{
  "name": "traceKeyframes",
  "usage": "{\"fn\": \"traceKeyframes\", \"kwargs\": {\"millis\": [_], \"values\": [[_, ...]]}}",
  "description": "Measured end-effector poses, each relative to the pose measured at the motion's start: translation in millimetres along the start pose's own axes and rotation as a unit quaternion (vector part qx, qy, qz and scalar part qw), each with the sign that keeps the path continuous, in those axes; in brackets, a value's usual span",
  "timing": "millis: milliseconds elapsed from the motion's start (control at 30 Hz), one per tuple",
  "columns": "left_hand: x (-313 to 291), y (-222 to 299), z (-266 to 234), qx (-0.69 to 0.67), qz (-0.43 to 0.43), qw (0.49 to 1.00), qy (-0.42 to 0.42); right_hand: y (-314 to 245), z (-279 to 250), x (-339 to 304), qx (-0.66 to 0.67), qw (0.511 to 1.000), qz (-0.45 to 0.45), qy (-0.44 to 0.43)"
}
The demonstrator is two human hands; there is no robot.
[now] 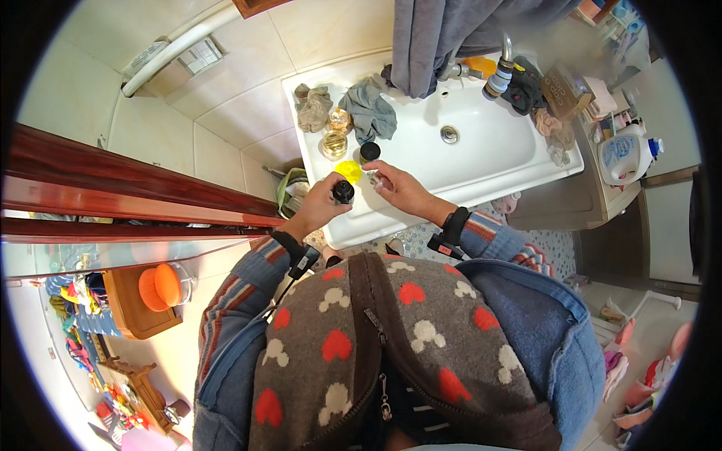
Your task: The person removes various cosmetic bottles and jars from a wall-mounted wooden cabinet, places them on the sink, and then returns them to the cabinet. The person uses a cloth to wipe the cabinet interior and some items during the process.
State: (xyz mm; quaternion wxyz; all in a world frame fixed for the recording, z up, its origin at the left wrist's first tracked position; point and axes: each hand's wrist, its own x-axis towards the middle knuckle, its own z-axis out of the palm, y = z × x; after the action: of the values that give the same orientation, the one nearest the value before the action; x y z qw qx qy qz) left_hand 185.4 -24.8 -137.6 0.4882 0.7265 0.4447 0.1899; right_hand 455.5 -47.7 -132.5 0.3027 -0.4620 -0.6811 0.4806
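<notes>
My left hand is wrapped round a small dark bottle at the sink's near left corner, its black top facing up. A little to the right, my right hand has its thumb and fingers drawn together on a small, pale, shiny piece that I cannot make out. Just beyond both hands lies a bright yellow item on the white sink ledge. A round black cap or jar stands beside it. Farther back are a gold-topped jar and a second golden jar.
The white sink spreads to the right, with a tap over its basin. Grey cloths lie on its left ledge. A grey towel hangs behind. A white jug stands right; a red-brown door edge is left.
</notes>
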Motion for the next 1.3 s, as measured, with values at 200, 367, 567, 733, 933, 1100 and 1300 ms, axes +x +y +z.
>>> {"fn": "traceKeyframes", "kwargs": {"millis": [200, 367, 567, 733, 933, 1100, 1300], "values": [[5.1, -12.6, 19.7, 0.103, 0.05, 0.993, 0.041, 38.7, 10.4, 8.3, -0.012, 0.999, 0.026, 0.024], [10.6, -14.5, 23.1, 0.124, 0.072, 0.988, 0.054, 47.6, 12.9, 10.8, 0.017, 0.999, 0.025, 0.032], [14.7, -6.2, 26.9, 0.149, 0.068, 0.985, 0.063, 35.0, 13.0, 15.1, 0.0, 0.999, 0.029, 0.014], [15.7, -2.0, 31.3, 0.164, 0.055, 0.983, 0.066, 39.9, 20.4, 18.6, -0.021, 0.999, 0.029, -0.008], [15.6, -8.1, 31.1, 0.162, 0.068, 0.982, 0.071, 54.3, 32.1, 21.5, -0.042, 0.999, -0.002, 0.022], [10.9, -13.3, 25.0, 0.141, 0.079, 0.985, 0.064, 56.1, 33.9, 23.4, -0.076, 0.997, 0.024, 0.016], [2.5, -9.1, 14.5, 0.116, 0.091, 0.987, 0.058, 51.4, 32.1, 18.5, -0.155, 0.987, -0.03, 0.036]]}}
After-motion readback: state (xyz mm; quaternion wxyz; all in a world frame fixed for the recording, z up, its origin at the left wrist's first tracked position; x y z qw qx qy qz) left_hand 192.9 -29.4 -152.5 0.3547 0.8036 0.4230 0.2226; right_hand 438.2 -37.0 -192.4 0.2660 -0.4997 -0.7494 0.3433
